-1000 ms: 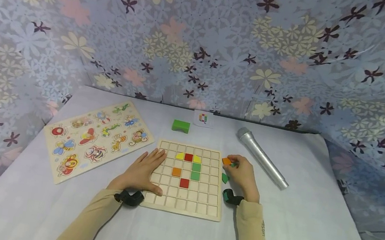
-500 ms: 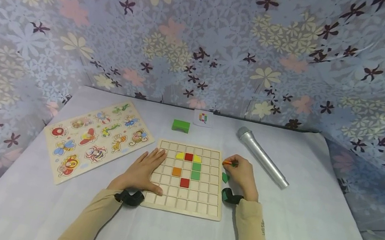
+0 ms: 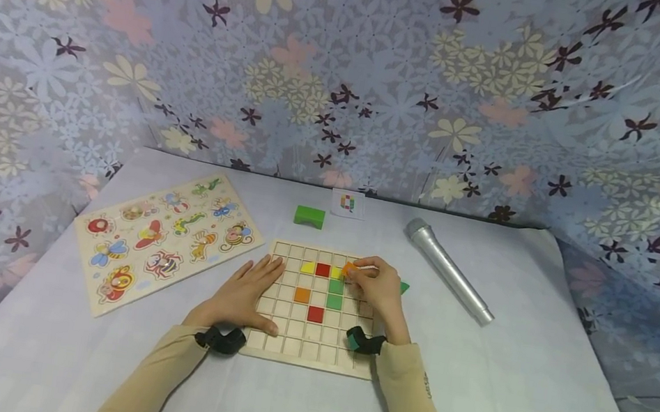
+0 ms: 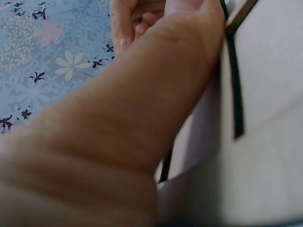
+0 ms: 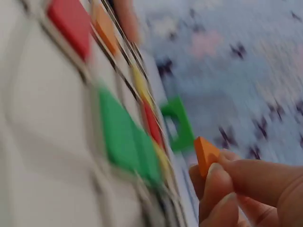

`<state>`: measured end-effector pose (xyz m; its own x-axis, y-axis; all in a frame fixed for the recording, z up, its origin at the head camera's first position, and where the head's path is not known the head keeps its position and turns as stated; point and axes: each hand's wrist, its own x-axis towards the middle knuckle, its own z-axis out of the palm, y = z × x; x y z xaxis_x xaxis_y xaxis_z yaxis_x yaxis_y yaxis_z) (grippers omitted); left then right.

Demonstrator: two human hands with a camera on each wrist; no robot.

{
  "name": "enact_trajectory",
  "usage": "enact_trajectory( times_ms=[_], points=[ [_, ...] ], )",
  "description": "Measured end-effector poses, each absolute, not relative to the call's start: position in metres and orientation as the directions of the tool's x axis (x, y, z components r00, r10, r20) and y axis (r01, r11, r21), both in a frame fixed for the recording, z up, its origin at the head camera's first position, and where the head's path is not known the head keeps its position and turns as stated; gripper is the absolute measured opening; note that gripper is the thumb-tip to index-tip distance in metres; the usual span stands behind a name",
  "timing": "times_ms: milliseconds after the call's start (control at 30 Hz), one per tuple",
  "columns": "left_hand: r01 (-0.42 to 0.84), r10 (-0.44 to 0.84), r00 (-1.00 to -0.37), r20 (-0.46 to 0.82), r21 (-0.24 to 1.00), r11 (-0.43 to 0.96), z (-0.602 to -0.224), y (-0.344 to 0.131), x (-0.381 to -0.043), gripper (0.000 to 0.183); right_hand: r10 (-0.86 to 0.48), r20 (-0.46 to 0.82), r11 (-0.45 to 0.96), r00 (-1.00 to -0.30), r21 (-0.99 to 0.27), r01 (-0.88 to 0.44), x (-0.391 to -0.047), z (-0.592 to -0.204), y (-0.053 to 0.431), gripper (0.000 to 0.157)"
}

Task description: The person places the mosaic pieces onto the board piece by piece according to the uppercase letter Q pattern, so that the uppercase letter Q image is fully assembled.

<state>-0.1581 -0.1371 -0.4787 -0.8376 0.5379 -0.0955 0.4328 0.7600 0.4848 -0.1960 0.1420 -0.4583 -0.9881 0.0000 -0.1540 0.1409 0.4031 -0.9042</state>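
Note:
My right hand (image 3: 378,291) pinches an orange tile (image 5: 207,155) between thumb and fingers, above the upper right cells of a wooden grid board (image 3: 309,352). In the head view that tile overlaps the edge of a yellow tile (image 3: 336,273). Spread flat, my left hand (image 3: 240,295) rests on the board's left edge, its thumb on the lower cells. Set in the grid are another yellow tile (image 3: 308,268), an upper red tile (image 3: 323,270), a lower red tile (image 3: 315,314), two green tiles (image 3: 335,294) and a second orange tile (image 3: 302,295).
A green piece (image 3: 404,287) shows just right of my right hand. Behind the board are a green arch block (image 3: 309,216) and a small pattern card (image 3: 348,204). An insect puzzle board (image 3: 166,243) lies left, a silver microphone (image 3: 450,271) right.
My right hand has moved left from beside the board's right edge to over its upper right cells, carrying the orange tile. The left hand has stayed in place.

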Motion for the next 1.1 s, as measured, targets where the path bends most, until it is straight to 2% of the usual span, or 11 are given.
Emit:
enact_trajectory(
  times_ms=[133, 400, 700, 900, 1100],
  points=[
    [0.432, 0.537, -0.838, -0.099, 0.481, 0.763, -0.479, -0.137, -0.159, 0.122, -0.073, -0.142, 0.382, -0.987, -0.918, 0.103, -0.192, -0.464, 0.113, 0.017],
    [0.427, 0.532, -0.842, -0.091, 0.491, 0.759, -0.479, -0.137, -0.158, 0.121, -0.142, 0.008, 0.531, -0.990, -0.843, -0.083, -0.185, -0.471, 0.089, 0.008],
    [0.445, 0.543, -0.836, -0.075, 0.485, 0.753, -0.479, -0.138, -0.158, 0.121, -0.306, 0.039, 0.640, -0.951, -0.732, -0.236, -0.182, -0.471, 0.086, 0.016],
    [0.429, 0.535, -0.839, -0.092, 0.491, 0.758, -0.479, -0.137, -0.158, 0.120, -0.277, 0.023, 0.583, -0.961, -0.790, -0.188, -0.184, -0.469, 0.096, 0.016],
    [0.433, 0.538, -0.838, -0.093, 0.488, 0.758, -0.479, -0.137, -0.157, 0.121, -0.148, -0.008, 0.536, -0.989, -0.841, -0.074, -0.197, -0.459, 0.147, 0.024]
  ],
)
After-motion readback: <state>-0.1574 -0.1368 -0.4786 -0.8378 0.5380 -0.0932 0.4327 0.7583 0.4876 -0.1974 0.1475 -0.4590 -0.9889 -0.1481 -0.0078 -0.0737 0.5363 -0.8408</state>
